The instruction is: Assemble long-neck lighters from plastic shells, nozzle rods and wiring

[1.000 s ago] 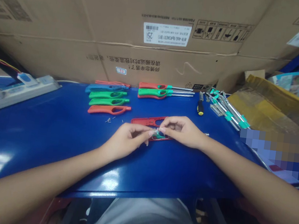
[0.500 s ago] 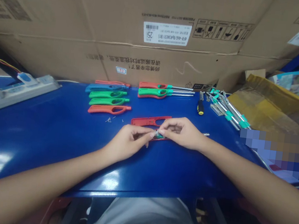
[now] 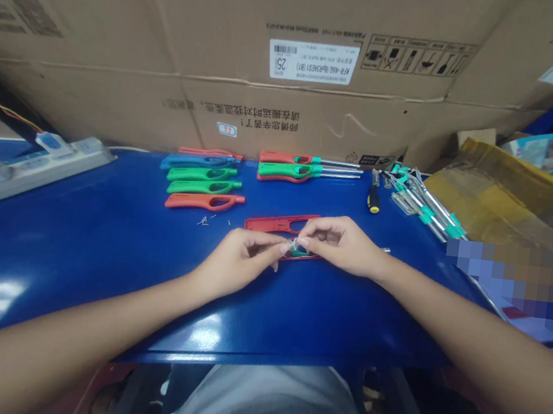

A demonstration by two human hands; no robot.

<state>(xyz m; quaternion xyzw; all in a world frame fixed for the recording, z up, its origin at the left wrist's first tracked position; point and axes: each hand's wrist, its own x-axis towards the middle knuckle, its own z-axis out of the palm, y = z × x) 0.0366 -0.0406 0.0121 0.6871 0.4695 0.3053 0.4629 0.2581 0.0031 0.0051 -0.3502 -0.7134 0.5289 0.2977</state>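
A red lighter handle shell [image 3: 274, 223] lies open on the blue table [image 3: 102, 232] in front of me. My left hand [image 3: 237, 259] and my right hand [image 3: 340, 242] meet over its near edge. Both pinch a small green-and-clear part [image 3: 294, 248] between fingertips, right above the shell. A thin metal rod [image 3: 385, 250] sticks out to the right from under my right hand.
Green, blue and red handle shells [image 3: 203, 186] lie in a row behind; assembled lighters [image 3: 306, 169] lie beside them. A yellow-handled screwdriver [image 3: 373, 193], a pile of metal tubes with green ends [image 3: 425, 205], tiny screws [image 3: 203, 220], a power strip [image 3: 35, 157] and cardboard boxes [image 3: 293, 68] surround.
Hardly anything has moved. Both hands stay pinched on the small part over the red shell, with only slight finger shifts.
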